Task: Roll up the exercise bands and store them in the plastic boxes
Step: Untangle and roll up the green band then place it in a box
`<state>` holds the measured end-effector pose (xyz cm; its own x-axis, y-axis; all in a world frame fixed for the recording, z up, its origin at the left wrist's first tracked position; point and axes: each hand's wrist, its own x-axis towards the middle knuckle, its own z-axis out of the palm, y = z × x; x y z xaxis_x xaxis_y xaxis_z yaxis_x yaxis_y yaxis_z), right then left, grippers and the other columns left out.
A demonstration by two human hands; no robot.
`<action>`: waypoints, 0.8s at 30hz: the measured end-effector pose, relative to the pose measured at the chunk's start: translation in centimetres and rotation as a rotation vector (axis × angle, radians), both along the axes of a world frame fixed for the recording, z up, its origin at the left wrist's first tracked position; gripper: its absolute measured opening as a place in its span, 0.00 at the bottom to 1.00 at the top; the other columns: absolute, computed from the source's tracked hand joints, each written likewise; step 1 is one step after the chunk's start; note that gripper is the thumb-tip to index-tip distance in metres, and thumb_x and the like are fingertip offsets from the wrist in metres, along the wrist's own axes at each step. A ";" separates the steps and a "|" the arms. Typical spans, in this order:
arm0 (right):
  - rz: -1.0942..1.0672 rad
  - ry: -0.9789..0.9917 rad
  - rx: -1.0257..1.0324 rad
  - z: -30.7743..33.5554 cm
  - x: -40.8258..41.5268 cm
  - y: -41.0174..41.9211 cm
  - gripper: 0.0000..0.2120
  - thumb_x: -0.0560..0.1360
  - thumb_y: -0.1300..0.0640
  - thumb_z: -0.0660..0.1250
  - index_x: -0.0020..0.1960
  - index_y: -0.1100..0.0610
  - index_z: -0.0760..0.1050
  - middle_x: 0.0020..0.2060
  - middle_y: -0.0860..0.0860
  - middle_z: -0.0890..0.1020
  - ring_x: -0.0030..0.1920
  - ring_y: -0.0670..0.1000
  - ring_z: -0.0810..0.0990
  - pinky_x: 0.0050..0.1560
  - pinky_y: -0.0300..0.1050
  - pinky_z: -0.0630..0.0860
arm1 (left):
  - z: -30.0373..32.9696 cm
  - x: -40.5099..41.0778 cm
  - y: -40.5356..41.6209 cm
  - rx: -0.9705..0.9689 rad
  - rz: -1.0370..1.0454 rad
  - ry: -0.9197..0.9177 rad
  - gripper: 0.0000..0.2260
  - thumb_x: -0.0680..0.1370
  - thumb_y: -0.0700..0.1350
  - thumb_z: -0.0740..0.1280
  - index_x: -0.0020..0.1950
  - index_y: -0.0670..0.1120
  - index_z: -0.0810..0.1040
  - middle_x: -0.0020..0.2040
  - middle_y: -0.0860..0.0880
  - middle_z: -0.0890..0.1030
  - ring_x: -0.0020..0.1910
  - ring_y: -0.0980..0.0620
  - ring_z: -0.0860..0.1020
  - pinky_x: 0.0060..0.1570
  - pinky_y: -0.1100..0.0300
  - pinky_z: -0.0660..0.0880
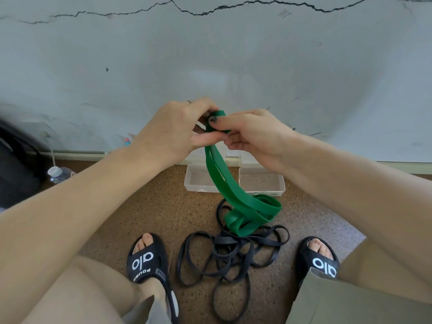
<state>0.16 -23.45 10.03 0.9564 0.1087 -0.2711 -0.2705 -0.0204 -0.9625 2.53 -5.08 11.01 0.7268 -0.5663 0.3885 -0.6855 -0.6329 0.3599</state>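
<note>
below, black bands tangle before two plastic boxes, between slippers.

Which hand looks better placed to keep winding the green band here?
Probably the right hand: its thumb lies over the top of the green band fold, while the left hand pinches it steady from the side.

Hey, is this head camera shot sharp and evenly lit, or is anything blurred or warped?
Head view: soft, even light, no harsh glare; the left hand, right hand and wide green rubber exercise band are sharp; wide-angle distortion bends the cracked grey wall; a dark object at the left edge is smeared.
</note>
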 end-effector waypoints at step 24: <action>0.106 0.138 0.268 -0.4 0.1 0.0 0.09 0.79 0.59 0.70 0.58 0.59 0.80 0.46 0.54 0.83 0.45 0.49 0.83 0.55 0.42 0.80 | 0.5 0.2 0.7 0.047 0.014 0.167 0.15 0.76 0.51 0.74 0.59 0.46 0.81 0.49 0.52 0.85 0.49 0.56 0.83 0.53 0.57 0.78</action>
<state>0.25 -23.45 9.59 0.8920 0.2911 -0.3458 -0.4090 0.1940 -0.8917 2.72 -4.37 11.47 0.7869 -0.5706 0.2349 -0.6097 -0.6605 0.4382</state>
